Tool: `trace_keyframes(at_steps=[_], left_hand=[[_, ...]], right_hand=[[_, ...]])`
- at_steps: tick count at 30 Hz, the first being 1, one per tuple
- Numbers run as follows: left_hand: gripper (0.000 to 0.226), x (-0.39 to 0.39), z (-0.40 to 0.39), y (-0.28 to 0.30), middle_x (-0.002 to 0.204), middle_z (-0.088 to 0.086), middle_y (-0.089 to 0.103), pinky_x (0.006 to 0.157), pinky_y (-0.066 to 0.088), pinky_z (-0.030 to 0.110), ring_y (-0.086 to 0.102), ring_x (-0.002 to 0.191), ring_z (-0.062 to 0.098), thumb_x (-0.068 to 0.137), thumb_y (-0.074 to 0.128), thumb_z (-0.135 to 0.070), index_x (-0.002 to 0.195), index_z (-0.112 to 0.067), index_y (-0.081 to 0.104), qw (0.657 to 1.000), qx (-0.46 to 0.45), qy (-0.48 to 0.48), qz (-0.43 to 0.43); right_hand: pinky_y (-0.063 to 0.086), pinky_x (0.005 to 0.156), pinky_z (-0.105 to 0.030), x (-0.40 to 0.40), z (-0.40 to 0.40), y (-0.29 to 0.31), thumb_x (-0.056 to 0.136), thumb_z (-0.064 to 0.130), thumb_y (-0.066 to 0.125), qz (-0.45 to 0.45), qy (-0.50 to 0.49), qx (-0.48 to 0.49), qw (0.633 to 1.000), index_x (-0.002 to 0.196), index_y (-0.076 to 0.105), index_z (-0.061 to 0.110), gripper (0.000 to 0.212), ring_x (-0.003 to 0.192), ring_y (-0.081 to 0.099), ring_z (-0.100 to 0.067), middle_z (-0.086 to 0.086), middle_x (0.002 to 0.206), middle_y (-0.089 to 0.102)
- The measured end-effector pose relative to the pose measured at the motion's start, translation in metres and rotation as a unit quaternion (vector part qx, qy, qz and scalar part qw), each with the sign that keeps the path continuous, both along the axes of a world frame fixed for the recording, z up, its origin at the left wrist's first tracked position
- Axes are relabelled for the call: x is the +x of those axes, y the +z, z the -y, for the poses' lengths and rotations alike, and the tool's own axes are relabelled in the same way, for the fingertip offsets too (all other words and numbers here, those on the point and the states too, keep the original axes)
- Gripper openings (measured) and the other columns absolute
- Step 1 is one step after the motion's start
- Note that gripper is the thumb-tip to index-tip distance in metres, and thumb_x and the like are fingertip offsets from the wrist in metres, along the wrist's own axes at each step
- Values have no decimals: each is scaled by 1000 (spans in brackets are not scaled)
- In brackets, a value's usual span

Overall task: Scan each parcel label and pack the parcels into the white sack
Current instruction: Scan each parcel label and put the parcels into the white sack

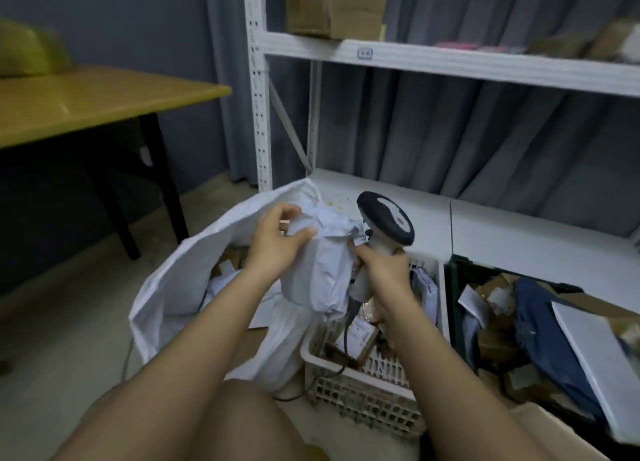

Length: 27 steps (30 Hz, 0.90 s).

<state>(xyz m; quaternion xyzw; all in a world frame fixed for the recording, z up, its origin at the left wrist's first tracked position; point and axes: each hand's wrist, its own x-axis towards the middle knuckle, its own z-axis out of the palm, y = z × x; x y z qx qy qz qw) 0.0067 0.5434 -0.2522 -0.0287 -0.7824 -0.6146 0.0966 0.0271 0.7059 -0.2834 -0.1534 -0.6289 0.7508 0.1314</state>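
My left hand (277, 242) grips the crumpled top of a soft pale-grey parcel bag (320, 270), held up over the open white sack (180, 280). My right hand (382, 270) is wrapped around the handle of a barcode scanner (386, 221), whose dark head points up and to the left, right beside the parcel. My right fingertips also touch the parcel's side. The parcel's label is not visible. Inside the sack lie several parcels and small boxes, partly hidden by my left arm. The scanner's cable hangs down into the white basket (363, 388).
A white plastic basket with boxed parcels stands right of the sack. A dark green crate (457, 287) further right holds several parcels, cardboard boxes and a blue bag. Behind are white metal shelving (450, 62) with cardboard boxes and a grey curtain. A yellow table (86, 100) stands left.
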Motion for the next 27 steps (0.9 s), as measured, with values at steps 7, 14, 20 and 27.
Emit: trace_keyframes(at_steps=[7,14,20,27], left_hand=[[61,36,65,18,136,-3,55,103,41,42,51,125,21,78,61,-59,131,-28,52,986,80,-96,109],[68,46,92,32,140,5,49,73,55,29,60,110,20,83,37,-76,136,-33,44,968,73,-63,231],[59,48,88,24,109,2,71,75,59,37,68,98,20,74,70,-58,119,-21,61,944,208,-65,246],[24,37,98,-4,106,5,67,73,60,32,66,97,21,88,57,-3,107,-18,60,937,295,35,184]], right_hand=[[49,53,-25,15,24,54,81,-1,69,-45,93,-12,995,70,56,7,19,52,54,-19,-5,56,58],[56,73,-36,19,54,57,76,1,79,-63,118,95,986,91,67,10,21,85,66,-23,-9,92,71],[55,67,-25,23,90,40,78,-5,73,-43,242,99,964,85,68,13,21,77,68,-13,-2,84,73],[56,81,-32,11,83,18,78,-5,73,-18,214,52,975,99,70,7,25,94,70,-21,-5,99,75]])
